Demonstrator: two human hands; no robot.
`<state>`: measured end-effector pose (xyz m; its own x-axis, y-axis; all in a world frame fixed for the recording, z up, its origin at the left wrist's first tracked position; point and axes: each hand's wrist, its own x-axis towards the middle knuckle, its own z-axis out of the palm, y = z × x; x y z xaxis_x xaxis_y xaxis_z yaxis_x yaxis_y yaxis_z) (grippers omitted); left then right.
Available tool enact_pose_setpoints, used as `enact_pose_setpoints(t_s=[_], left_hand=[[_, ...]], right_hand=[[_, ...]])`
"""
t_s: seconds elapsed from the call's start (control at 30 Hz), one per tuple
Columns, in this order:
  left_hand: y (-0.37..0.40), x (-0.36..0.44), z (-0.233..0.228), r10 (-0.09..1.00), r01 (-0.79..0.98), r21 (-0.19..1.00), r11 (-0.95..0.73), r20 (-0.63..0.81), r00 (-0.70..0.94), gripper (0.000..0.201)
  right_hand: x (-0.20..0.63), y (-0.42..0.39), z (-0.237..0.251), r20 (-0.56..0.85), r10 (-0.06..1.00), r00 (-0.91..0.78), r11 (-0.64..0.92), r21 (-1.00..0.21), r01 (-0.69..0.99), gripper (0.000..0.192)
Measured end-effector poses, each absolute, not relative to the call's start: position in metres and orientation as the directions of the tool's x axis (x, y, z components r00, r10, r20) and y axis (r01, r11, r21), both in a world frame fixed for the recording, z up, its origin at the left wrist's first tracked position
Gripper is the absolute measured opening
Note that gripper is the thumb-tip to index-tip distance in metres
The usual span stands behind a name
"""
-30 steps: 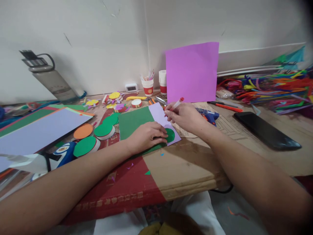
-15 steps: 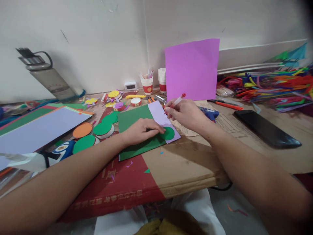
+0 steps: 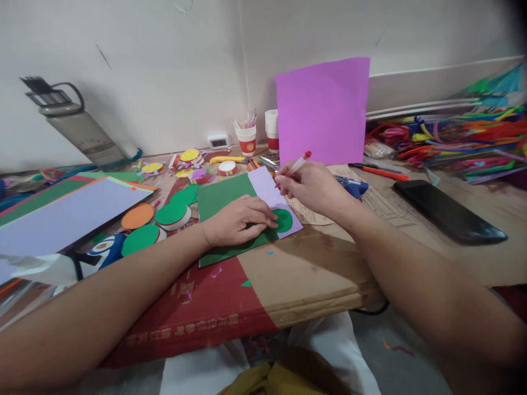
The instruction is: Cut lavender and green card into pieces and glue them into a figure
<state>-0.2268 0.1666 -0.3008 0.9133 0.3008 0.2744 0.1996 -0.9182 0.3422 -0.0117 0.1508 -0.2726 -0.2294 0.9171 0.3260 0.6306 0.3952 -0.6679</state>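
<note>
A pale, scuffed wall with a vertical seam rises behind the cardboard-covered counter; grey floor shows below.

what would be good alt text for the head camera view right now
A person's left hand lies on green paper, touching a green disc on lilac paper, while the right hand holds a red-and-white pen. Green-topped round pieces lie to the left, a black phone to the right, and a purple sheet stands behind.
</note>
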Motion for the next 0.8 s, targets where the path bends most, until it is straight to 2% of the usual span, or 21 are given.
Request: enact_pose_setpoints(t_s=[0.47, 0.8], left_hand=[[0.1658, -0.2277, -0.3034, 0.231, 0.163, 0.240, -0.957, 0.288, 0.929, 0.028], [0.1567, -0.2237, -0.3009, 0.153, 0.161, -0.012, -0.987, 0.262, 0.953, 0.035]], right_hand=[[-0.0111, 0.1513, -0.2761, 0.330, 0.912, -0.243, 0.408, -0.673, 0.617, 0.016], [-0.0124, 0.1508, -0.2743, 0.327, 0.911, -0.251, 0.410, -0.659, 0.631, 0.014]])
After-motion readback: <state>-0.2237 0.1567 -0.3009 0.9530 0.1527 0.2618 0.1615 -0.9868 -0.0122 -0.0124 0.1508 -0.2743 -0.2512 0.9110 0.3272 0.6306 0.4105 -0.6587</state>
